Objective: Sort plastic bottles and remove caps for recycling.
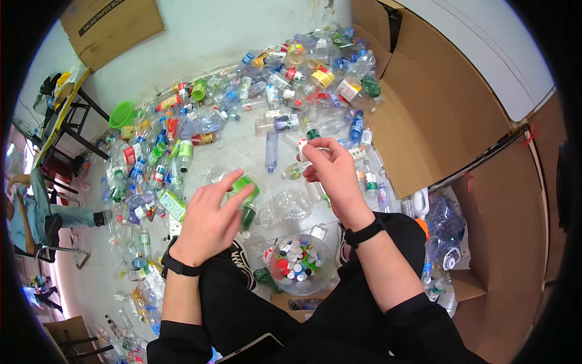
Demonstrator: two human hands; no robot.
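My right hand [328,166] pinches a small white piece with red marks [302,149] between thumb and fingers; most of it is covered, so its exact kind is unclear. My left hand [210,217] hovers with fingers spread and holds nothing visible. Just beyond its fingertips lies a plastic bottle with a bright green label [245,189], partly hidden. A crumpled clear plastic bottle [285,208] rests on the floor between my hands. Between my feet stands a clear bowl [303,288] of loose bottle caps [298,260] in several colours. A bluish, label-free bottle [271,152] lies farther out.
Heaped plastic bottles [318,59] line the wall and spread down the left [136,182]. Cardboard panels [436,104] border the right side, near a bag of bottles [443,223]. A green basket [122,116] stands by a table [61,113]. Someone sits at far left [34,209].
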